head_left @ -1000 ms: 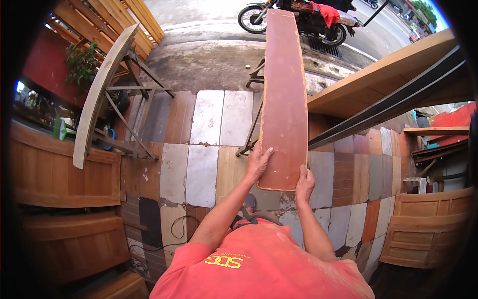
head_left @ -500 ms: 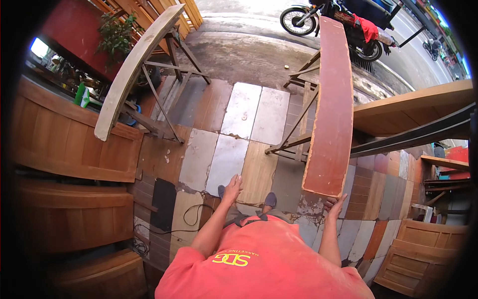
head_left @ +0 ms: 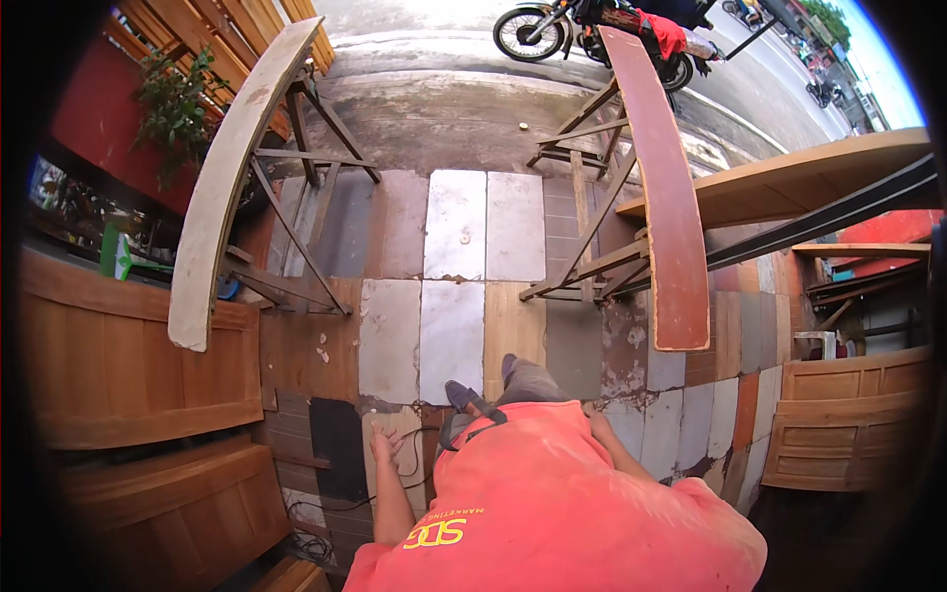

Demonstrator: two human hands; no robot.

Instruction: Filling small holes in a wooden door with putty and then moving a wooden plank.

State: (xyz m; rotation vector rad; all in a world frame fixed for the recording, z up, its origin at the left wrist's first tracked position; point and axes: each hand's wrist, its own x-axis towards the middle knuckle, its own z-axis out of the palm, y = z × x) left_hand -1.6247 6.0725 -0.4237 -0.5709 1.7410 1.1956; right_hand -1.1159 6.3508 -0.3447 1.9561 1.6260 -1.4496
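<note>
My left hand (head_left: 388,442) hangs low over the tiled floor with its fingers apart and nothing in it. Close to my side, my right hand (head_left: 597,422) is mostly hidden behind the red shirt, so its fingers do not show. Ahead on the right, a long reddish-brown board (head_left: 663,178) lies across a wooden trestle (head_left: 592,266), its near end away from my right hand. A matching pale, worn board (head_left: 232,187) rests on another wooden trestle (head_left: 306,163) at the left. Neither hand touches a board.
Wooden panelled doors (head_left: 138,345) lean along the left, and more panels (head_left: 834,419) stand at the right. A black cable (head_left: 330,503) lies on the floor at my left. Beyond the trestles a motorcycle (head_left: 533,35) is parked by the road. A wooden plank (head_left: 789,183) juts in from the right.
My right hand has dropped from the near end of the reddish-brown board to my side. My left hand has lowered and moved left. My body and view have shifted.
</note>
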